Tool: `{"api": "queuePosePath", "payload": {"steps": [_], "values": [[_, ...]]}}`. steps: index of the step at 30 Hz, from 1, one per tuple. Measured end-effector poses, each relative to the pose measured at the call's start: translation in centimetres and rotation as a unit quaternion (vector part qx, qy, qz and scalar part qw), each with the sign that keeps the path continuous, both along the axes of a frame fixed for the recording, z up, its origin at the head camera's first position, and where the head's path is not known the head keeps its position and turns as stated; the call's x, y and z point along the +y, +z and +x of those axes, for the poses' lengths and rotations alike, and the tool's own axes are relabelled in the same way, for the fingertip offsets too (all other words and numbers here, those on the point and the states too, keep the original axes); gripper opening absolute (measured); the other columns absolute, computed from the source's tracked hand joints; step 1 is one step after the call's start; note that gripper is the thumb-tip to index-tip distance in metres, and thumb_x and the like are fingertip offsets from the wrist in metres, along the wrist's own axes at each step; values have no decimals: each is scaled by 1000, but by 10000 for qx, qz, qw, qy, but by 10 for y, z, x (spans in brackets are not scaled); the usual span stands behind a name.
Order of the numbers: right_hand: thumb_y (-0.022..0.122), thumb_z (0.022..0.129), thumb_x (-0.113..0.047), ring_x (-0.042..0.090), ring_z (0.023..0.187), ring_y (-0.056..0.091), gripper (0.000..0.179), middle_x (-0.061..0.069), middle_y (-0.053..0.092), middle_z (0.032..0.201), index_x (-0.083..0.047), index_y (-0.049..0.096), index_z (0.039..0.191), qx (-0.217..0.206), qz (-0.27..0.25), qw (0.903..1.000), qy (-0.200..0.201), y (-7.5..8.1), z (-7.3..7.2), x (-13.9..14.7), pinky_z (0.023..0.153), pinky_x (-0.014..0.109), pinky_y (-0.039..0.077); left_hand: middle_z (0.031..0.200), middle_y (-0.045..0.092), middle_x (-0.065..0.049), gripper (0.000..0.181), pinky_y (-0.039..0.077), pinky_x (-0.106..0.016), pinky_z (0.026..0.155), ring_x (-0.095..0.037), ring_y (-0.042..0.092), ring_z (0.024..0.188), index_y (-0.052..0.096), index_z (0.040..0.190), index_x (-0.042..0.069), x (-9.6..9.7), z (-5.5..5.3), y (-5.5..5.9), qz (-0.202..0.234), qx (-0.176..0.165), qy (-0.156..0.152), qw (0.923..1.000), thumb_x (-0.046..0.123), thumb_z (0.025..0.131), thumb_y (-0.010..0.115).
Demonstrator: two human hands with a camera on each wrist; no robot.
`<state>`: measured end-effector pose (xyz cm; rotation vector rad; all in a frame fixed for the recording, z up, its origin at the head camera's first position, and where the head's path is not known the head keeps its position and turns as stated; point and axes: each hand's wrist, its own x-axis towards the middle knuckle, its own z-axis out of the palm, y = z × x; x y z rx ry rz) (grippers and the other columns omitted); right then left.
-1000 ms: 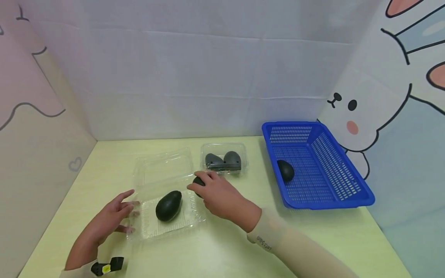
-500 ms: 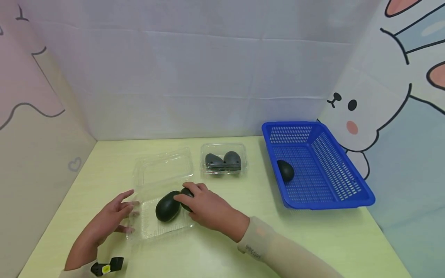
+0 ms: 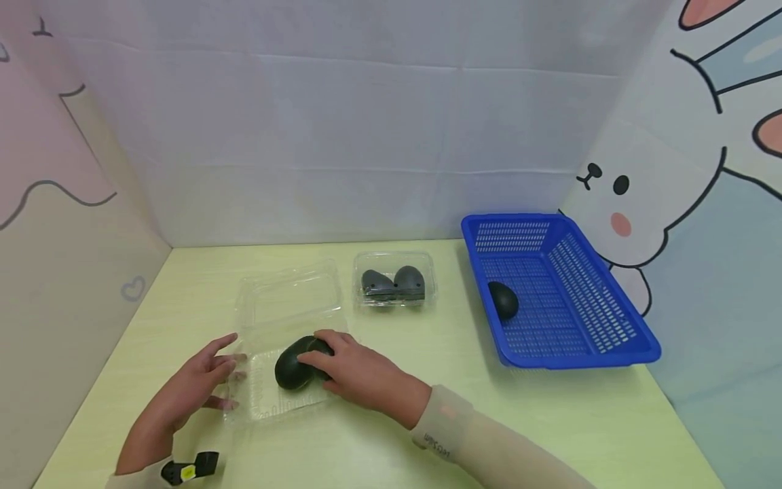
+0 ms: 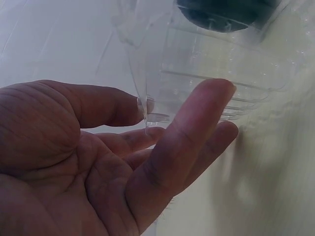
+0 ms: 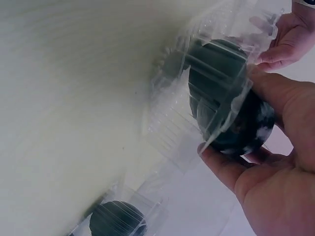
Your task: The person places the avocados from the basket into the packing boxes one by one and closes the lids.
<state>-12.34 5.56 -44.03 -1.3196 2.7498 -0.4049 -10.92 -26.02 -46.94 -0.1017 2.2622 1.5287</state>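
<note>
One avocado (image 3: 322, 347) is gripped between thumb and fingers by the right hand (image 3: 363, 373), at the right half of an open clear box (image 3: 264, 402), just beside a second avocado (image 3: 290, 370) lying inside. The box's left edge is touched by the left hand (image 3: 194, 382), fingers loosely spread. Farther back, two dark avocados (image 3: 408, 281) are enclosed by a smaller clear box (image 3: 391, 259).
</note>
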Motion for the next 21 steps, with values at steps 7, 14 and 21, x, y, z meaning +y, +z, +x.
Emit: {"api": "queuePosePath", "payload": {"steps": [7, 14, 21], "values": [[72, 100, -23, 21, 133, 53, 45, 9, 46, 152, -24, 59, 143, -47, 119, 9999, -60, -7, 0, -2, 97, 26, 51, 154, 34, -39, 62, 62, -44, 69, -49, 55, 126, 9, 163, 1, 0, 2, 1, 99, 34, -26, 9999, 10, 112, 42], [72, 99, -21, 20, 129, 54, 42, 7, 49, 146, -22, 61, 140, 294, 32, 9996, 29, -3, 1, -1, 96, 27, 51, 153, 36, -39, 63, 62, -44, 69, -45, 58, 124, 9, 163, 1, 1, 1, 3, 129, 28, -27, 9999, 11, 112, 43], [72, 99, -23, 21, 131, 53, 39, 4, 52, 146, -24, 63, 137, 698, 186, 9974, 38, 4, 4, 6, 100, 32, 48, 153, 34, -41, 62, 62, -44, 68, -49, 55, 125, 10, 163, 1, 1, 3, 3, 123, 19, -22, 9999, 10, 111, 43]]}}
